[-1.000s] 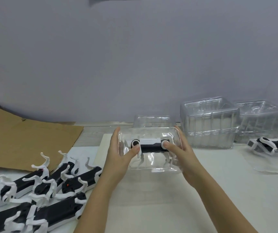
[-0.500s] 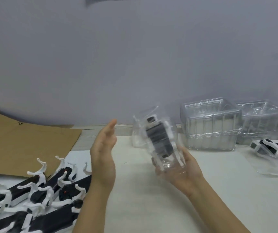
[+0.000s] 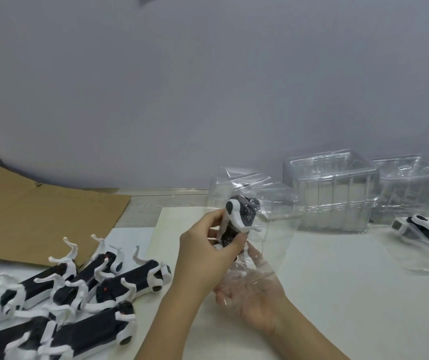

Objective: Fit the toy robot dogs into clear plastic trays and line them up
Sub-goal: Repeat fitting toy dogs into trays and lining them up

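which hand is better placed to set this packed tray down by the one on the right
Probably right. The right hand cradles the clear tray from below, nearer the packed dog; the left hand grips the toy robot dog inside.

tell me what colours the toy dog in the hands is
Black and white toy dog, best in the head view.
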### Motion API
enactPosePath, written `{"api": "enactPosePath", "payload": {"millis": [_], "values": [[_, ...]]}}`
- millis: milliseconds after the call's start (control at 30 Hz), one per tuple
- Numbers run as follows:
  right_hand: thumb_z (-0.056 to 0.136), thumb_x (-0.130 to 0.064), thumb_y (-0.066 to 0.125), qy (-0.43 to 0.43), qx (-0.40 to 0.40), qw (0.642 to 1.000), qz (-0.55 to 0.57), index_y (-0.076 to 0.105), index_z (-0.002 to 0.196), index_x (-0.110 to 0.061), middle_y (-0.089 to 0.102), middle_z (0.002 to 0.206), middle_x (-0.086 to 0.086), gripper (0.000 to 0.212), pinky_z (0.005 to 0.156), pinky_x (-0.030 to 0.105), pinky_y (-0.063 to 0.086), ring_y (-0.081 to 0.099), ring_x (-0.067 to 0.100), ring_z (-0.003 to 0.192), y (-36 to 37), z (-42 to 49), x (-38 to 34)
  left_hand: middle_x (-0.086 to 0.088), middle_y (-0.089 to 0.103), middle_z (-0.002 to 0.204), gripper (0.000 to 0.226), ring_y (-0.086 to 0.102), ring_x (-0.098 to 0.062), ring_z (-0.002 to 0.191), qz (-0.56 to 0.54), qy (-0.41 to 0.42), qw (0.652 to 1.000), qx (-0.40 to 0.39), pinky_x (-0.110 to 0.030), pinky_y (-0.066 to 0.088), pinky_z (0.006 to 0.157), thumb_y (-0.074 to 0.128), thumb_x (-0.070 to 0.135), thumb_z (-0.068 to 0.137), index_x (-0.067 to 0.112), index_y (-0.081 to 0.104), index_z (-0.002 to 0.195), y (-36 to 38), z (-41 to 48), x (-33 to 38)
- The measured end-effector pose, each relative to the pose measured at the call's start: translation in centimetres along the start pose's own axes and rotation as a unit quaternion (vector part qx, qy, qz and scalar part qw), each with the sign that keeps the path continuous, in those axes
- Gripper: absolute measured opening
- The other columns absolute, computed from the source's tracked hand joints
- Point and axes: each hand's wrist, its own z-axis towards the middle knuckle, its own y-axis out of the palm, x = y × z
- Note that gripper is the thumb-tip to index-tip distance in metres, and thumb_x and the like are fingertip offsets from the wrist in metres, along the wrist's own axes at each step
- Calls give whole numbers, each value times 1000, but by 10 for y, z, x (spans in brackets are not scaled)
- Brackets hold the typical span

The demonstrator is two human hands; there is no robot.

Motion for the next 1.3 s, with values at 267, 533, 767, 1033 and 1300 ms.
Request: {"api": "enactPosePath", "payload": {"millis": [267, 533, 767, 1033, 1300], "values": [[65, -32, 86, -176, 87, 978, -67, 71, 108, -14, 69, 108, 17, 49, 70, 42, 55, 67, 38, 79, -6, 1, -42, 14, 73, 108, 35, 65, -3, 107, -181, -76, 979, -54, -15, 52, 83, 58, 1, 92, 24, 68, 115, -22, 14, -12], [72, -33, 74, -402, 197, 792, -415, 50, 125, -57, 55, 136, -8, 63, 77, 27, 56, 71, 18, 93, 24, -22, -75, 12, 63, 126, 101, 63, -4, 112, -220, -128, 966, -51, -25, 48, 93, 73, 83, 41, 34, 54, 128, -50, 19, 0], [83, -47, 68, -527, 117, 511, -669, 31, 142, -43, 31, 153, -3, 70, 104, 38, 43, 35, 26, 141, 25, -25, -62, 20, 62, 116, 84, 57, 15, 107, -160, -58, 985, 1, -1, 46, 73, 80, 47, 54, 53, 44, 129, -35, 15, -16], [84, -16, 75, -664, -14, 364, -653, 33, 127, -20, 21, 154, 7, 60, 98, 58, 46, 23, 36, 144, 3, -13, -73, 24, 58, 133, 86, 49, -1, 130, -182, 61, 980, 59, -19, 41, 105, 87, 39, 56, 61, 47, 129, -28, 9, -22], [80, 4, 62, -701, -48, 343, -623, 31, 147, -12, 22, 160, 4, 76, 114, 53, 30, 21, 29, 147, -16, -15, -74, 21, 66, 121, 63, 59, -4, 119, -93, 175, 967, 159, -20, 50, 95, 89, 33, 60, 50, 61, 114, -26, 0, -35]]}}
